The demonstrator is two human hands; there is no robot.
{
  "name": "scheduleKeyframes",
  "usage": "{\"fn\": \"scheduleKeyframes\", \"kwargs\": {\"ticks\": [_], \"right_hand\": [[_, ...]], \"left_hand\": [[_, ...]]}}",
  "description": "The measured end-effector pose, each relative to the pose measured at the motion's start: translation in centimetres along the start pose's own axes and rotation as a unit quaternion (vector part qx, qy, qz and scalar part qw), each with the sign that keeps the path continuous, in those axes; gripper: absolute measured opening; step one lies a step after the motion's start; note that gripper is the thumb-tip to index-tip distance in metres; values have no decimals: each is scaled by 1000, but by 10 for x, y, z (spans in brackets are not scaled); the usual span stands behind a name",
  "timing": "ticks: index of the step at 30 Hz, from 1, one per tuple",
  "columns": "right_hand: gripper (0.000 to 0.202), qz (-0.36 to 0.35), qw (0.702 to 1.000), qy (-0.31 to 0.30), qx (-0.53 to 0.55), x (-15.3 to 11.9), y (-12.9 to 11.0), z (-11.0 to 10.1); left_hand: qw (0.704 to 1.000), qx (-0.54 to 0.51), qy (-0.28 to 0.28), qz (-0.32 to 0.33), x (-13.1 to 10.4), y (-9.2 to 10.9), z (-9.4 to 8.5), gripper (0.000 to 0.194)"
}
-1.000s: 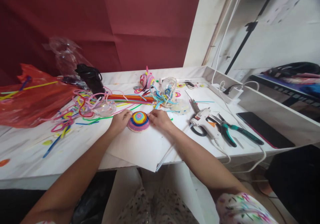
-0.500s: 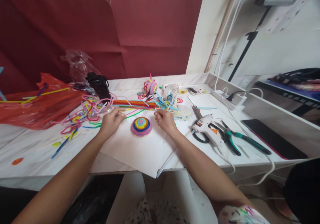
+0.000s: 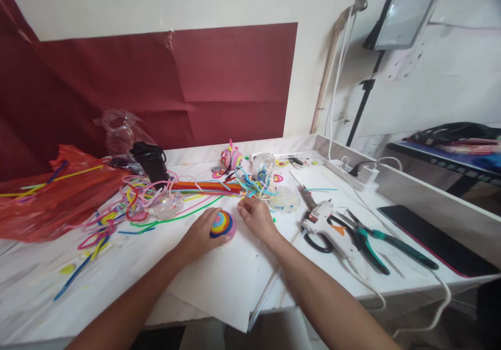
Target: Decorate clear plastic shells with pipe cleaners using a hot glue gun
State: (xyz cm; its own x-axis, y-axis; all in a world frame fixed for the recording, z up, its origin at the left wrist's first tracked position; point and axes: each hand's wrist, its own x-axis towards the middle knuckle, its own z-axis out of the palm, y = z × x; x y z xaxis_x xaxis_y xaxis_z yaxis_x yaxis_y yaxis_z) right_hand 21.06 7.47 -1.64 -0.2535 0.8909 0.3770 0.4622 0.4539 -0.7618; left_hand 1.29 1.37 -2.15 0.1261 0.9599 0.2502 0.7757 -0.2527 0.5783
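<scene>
A small round dome (image 3: 223, 224) ringed in pink, blue, orange and yellow, apparently wound from fuzzy craft stems, sits on a white sheet of paper (image 3: 219, 287). Around its left side my left hand (image 3: 199, 236) is closed, thumb in front and fingers behind. Just right of the dome and apart from it, my right hand (image 3: 258, 217) has its fingers curled into a pinch; whatever lies between the fingertips is too small to make out. Beyond both hands lies a bundle of orange and red pipe cleaners (image 3: 207, 188).
To the right lie a white glue gun (image 3: 323, 217), green-handled pliers (image 3: 399, 245) and a black phone (image 3: 434, 238). Loose pipe cleaners (image 3: 105, 230), a clear ball (image 3: 166, 205), a black bottle (image 3: 150, 163) and a red plastic bag (image 3: 58, 204) occupy the left. A striped pink ball (image 3: 234, 158) stands behind.
My left hand has moved right and closed on the dome, which it was apart from before. My right hand stays pinched close by. The camera view has tilted up.
</scene>
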Motion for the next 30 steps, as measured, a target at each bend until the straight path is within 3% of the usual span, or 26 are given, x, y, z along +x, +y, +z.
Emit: {"fn": "scheduleKeyframes", "kwargs": {"ticks": [12,18,23,26,30], "right_hand": [[19,0,993,-75,-95,-4,-20,-7],[19,-8,983,-93,-157,-4,-29,-15],[30,42,969,-23,-241,2,-31,-55],[37,118,939,18,-324,12,-23,-86],[62,178,910,-27,-372,29,-2,-110]], "left_hand": [[998,39,25,35,3,-4,6,54],[997,50,34,40,7,-13,8,62],[994,106,19,31,9,-19,6,76],[989,143,2,24,10,-17,3,79],[985,171,2,28,11,-17,3,80]]}}
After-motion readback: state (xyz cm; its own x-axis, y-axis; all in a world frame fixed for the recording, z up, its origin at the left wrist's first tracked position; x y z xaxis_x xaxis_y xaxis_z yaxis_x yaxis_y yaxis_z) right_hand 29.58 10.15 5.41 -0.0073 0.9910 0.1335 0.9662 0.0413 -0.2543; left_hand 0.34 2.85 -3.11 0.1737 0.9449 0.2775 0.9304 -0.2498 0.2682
